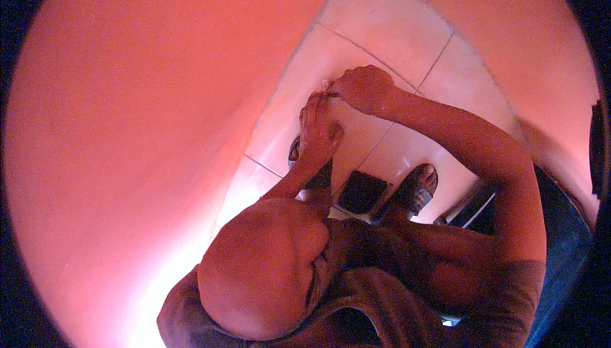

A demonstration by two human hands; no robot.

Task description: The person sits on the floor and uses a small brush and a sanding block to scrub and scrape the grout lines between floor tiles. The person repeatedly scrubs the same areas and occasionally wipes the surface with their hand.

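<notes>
My right hand (366, 89) is closed in a fist over the tiled floor, its thumb side turned toward my left hand (316, 125). The left hand reaches up beside it, fingers close together and the thumb standing off. Where the two meet, a small pale, shiny thing (326, 85) shows at the fingertips, with a thin dark line beside it. Its kind is too small and blurred to tell, and the fingers hide most of it.
Pinkish walls (159, 80) rise on both sides of a narrow floor of light tiles (382, 14). Sandalled feet (423, 185) stand below my hands. Between them lies a dark square thing (364, 192). A dark, straight-edged object (471, 205) is at the right. Bright light glares at lower left.
</notes>
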